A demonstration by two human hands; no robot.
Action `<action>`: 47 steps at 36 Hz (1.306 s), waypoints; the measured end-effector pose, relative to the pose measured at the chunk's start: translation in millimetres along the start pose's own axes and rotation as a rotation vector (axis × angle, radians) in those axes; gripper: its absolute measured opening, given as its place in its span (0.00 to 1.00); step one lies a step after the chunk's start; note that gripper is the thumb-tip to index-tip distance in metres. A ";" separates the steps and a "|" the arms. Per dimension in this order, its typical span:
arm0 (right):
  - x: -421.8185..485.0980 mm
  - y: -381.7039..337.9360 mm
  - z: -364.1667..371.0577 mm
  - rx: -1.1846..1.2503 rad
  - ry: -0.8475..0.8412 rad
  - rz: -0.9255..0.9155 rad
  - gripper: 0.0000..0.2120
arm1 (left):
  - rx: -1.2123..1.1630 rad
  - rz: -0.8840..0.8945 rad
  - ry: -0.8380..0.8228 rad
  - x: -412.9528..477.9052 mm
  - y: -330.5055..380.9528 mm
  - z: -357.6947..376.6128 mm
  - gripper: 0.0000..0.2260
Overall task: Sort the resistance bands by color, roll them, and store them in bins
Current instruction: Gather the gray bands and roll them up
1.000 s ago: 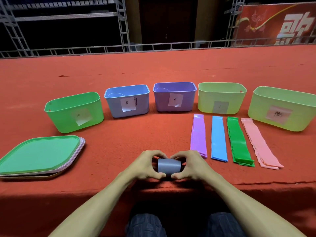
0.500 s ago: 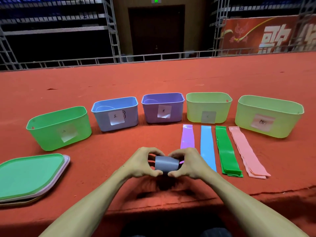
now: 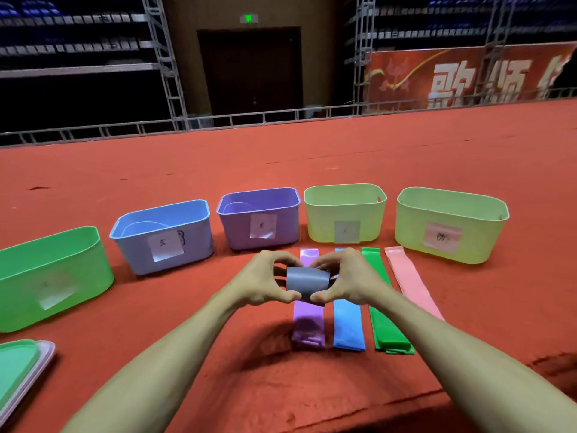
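Pointing left-right: rolled grey band [image 3: 307, 282]

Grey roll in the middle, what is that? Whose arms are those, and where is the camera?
There is no machine here, just a person. The camera sits on their head and looks down, so you see their own two arms. The left hand and the right hand pinch the grey roll, a stretchy exercise band rolled up. On the red carpet lie flat bands: purple band, blue band, green band, pink band. Behind them stand a green bin, a blue bin, a purple bin and two yellow-green bins. Stacked lids lie at the left edge.
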State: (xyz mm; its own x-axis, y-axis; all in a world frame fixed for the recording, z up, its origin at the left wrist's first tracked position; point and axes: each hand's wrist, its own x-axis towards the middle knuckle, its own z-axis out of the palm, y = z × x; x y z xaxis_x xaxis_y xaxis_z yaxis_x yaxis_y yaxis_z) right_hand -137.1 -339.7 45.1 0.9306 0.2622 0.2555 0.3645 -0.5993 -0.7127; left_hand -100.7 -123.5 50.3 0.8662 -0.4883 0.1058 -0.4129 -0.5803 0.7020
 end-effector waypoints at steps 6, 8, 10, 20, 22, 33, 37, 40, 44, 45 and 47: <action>28.5 20.5 -32.3 -0.019 0.037 0.040 0.21 | -0.018 0.147 0.040 45.7 21.4 2.7 0.20; 38.4 26.9 -43.1 -0.011 0.037 0.054 0.20 | -0.011 0.166 0.035 63.8 20.9 1.6 0.20; 49.6 33.3 -54.4 -0.002 0.037 0.060 0.19 | -0.005 0.171 0.039 83.0 21.7 0.8 0.20; 118.2 63.8 -109.6 -0.059 0.110 0.046 0.20 | -0.031 0.242 0.080 173.1 39.4 -11.9 0.18; 131.7 68.0 -120.6 -0.078 0.128 0.038 0.20 | -0.028 0.252 0.083 192.5 40.2 -16.0 0.19; 204.7 109.6 -159.1 -0.140 0.168 0.000 0.22 | -0.020 0.293 0.141 294.2 28.7 -21.3 0.20; 226.2 131.2 -162.6 -0.134 0.175 0.010 0.22 | -0.042 0.272 0.121 323.6 18.5 -17.5 0.21; 240.6 144.9 -161.7 -0.147 0.165 0.022 0.23 | -0.039 0.264 0.119 341.4 9.4 -12.6 0.21; 253.2 162.5 -157.3 -0.166 0.153 0.042 0.23 | -0.014 0.247 0.113 359.3 -3.4 -5.0 0.22; 255.4 166.6 -156.2 -0.174 0.150 0.047 0.23 | -0.004 0.239 0.110 363.0 -6.3 -3.0 0.22; 258.4 174.6 -155.0 -0.183 0.139 0.059 0.23 | 0.011 0.227 0.098 369.0 -9.5 1.7 0.22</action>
State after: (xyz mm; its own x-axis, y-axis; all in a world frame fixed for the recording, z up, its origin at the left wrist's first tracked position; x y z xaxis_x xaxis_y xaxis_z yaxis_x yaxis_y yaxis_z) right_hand 172.2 -493.9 87.9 0.9414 0.1235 0.3138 0.2978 -0.7411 -0.6017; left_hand 222.5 -299.3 81.4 0.7740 -0.5418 0.3277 -0.6024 -0.4703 0.6450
